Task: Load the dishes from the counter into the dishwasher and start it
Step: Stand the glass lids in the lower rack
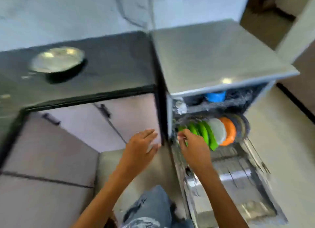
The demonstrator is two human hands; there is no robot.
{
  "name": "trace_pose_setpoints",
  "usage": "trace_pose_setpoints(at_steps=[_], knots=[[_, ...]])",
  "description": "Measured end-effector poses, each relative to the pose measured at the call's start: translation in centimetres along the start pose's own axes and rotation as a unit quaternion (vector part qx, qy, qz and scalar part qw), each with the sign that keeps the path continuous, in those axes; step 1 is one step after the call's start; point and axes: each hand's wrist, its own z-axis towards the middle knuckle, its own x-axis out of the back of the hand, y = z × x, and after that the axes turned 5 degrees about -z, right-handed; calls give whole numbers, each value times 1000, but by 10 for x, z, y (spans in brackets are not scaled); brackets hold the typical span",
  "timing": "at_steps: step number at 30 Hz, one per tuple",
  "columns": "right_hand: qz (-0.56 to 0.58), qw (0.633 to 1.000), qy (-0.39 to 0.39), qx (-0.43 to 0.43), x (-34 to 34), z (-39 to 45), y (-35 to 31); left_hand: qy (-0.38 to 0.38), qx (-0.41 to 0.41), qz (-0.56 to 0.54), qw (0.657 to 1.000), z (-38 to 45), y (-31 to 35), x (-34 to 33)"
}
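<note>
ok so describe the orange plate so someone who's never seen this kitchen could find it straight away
Start at the open dishwasher right of the black counter and look into its pulled-out lower rack. A row of plates stands on edge there: green plates nearest the right hand, then a white plate. The orange plate stands just behind the white one, the only orange dish in the rack.
</note>
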Motion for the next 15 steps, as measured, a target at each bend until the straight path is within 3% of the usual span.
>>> trace_pose_setpoints(at_steps=[6,11,15], knots=[[51,967,-59,242,-13,10,-164,215,129,67,966,-109,-29,126],[87,906,-109,399,-44,3,-293,334,285,151,886,-211,-56,183],[113,856,-145,483,-87,-8,-374,360,401,202,818,-275,-83,216]])
